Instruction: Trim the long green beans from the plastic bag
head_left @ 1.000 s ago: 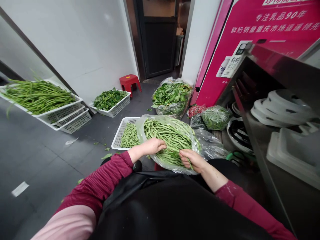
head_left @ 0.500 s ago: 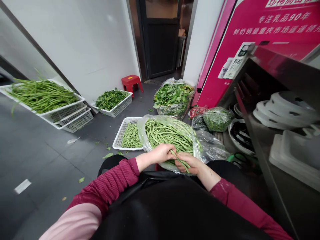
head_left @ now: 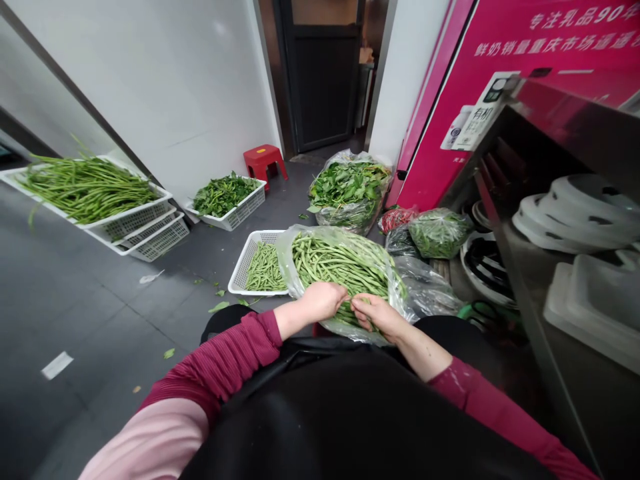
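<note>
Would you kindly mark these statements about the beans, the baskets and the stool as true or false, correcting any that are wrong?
1. The left hand and right hand are both at the open plastic bag of long beans. True.
2. The basket of shorter bean pieces is right of that bag. False: the basket is on the bag's left.
3. The red stool is piled with leaves. False: nothing lies on the red stool.
4. The top basket of the stack at far left holds long green stalks. True.
5. The dark door is left of the stool. False: the door is to its right.
</note>
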### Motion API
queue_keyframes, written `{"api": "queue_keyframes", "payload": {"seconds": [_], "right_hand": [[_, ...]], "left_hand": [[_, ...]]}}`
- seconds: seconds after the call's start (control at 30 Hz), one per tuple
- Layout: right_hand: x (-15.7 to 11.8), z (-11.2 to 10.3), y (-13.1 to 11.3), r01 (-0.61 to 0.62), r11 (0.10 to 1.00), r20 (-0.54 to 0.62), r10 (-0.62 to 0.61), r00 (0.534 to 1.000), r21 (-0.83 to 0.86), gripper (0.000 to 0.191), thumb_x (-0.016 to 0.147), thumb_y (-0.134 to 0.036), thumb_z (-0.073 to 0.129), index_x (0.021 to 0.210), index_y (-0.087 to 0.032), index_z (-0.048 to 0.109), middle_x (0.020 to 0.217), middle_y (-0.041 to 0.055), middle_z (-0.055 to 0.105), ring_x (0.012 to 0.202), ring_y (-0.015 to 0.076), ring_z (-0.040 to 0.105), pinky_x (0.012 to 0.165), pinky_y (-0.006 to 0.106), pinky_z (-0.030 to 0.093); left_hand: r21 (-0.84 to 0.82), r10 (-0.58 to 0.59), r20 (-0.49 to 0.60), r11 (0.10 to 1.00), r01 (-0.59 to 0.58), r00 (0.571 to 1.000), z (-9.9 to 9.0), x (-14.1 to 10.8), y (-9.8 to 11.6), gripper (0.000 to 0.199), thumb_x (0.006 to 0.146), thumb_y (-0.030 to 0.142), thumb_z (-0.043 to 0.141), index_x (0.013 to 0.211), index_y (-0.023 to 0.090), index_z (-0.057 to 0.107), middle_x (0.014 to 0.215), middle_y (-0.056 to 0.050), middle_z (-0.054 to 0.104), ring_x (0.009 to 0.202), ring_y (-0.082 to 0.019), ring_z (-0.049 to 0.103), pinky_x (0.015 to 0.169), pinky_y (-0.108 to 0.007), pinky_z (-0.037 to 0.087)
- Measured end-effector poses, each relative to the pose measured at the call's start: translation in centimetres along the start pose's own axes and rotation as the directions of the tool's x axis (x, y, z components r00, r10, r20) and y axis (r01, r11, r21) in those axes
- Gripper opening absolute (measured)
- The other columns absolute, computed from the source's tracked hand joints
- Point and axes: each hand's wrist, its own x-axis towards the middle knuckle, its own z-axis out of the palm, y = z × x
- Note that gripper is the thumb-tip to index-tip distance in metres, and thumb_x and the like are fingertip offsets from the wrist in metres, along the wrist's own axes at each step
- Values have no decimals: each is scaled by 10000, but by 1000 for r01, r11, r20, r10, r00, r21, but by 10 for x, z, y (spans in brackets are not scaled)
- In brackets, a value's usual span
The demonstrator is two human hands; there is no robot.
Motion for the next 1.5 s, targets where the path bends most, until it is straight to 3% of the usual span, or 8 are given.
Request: {"api": "queue_keyframes", "payload": {"seconds": [0.27,0.4,0.57,0.83,1.03,1.17,1.37,1.5], "right_hand": [[10,-13,7,11,922,-458,-203,866,-388,180,664,-367,570,699,-193,539,400,-60,425,355,90,375,384,219,289],[1,-39,2,61,995,-459,-20,888,75,253,625,-372,628,692,-202,454,482,-60,479,374,85,427,377,212,327],[-8,-56,9,-51,864,-264,209,942,501,343,580,-281,692,629,-198,363,421,-120,309,313,26,283,332,163,251],[-8,-47,20,-106,991,-413,63,908,-80,247,611,-325,644,762,-152,553,398,-74,434,277,52,317,297,185,224],[-14,-38,7,-15,1000,-215,15,977,3,311,659,-411,594,804,-136,584,496,-42,490,314,41,326,325,186,248],[-18,-33,-4,54,993,-318,-86,944,-110,295,674,-408,570,794,-139,590,469,-43,472,323,52,324,355,199,269],[-25,-44,-9,-24,780,-440,-327,836,-625,244,693,-353,500,705,-162,651,536,23,591,459,134,492,490,245,366],[-30,-48,-8,-15,661,-367,-397,842,-750,238,693,-343,483,676,-169,644,592,22,617,567,160,544,570,246,388]], "left_hand": [[153,-206,155,971,183,966,26,21,-11,194,751,96,408,841,111,579,810,-117,591,773,-218,588,643,-319,462],[159,-145,157,980,120,977,43,19,-20,279,731,156,476,1003,159,536,1007,-128,537,913,-247,541,693,-347,458],[146,-87,202,988,58,975,73,18,-10,218,750,114,416,924,121,546,888,-114,560,849,-216,553,719,-340,448],[47,25,86,998,-29,996,55,10,-25,215,749,153,433,954,175,491,910,-64,541,825,-172,542,686,-261,441],[61,18,1,998,-18,1000,30,5,-31,183,804,165,365,923,182,502,880,-56,495,769,-144,518,671,-239,424],[72,19,-4,997,-19,1000,25,7,-24,181,802,169,375,929,180,504,891,-63,475,785,-146,498,683,-243,414],[119,40,-2,992,-40,999,18,9,-21,182,792,166,390,923,181,514,869,-58,473,771,-154,483,649,-243,399],[140,55,-6,989,-53,998,14,9,-19,177,788,157,397,911,175,523,849,-52,476,756,-151,479,636,-242,381]]}}
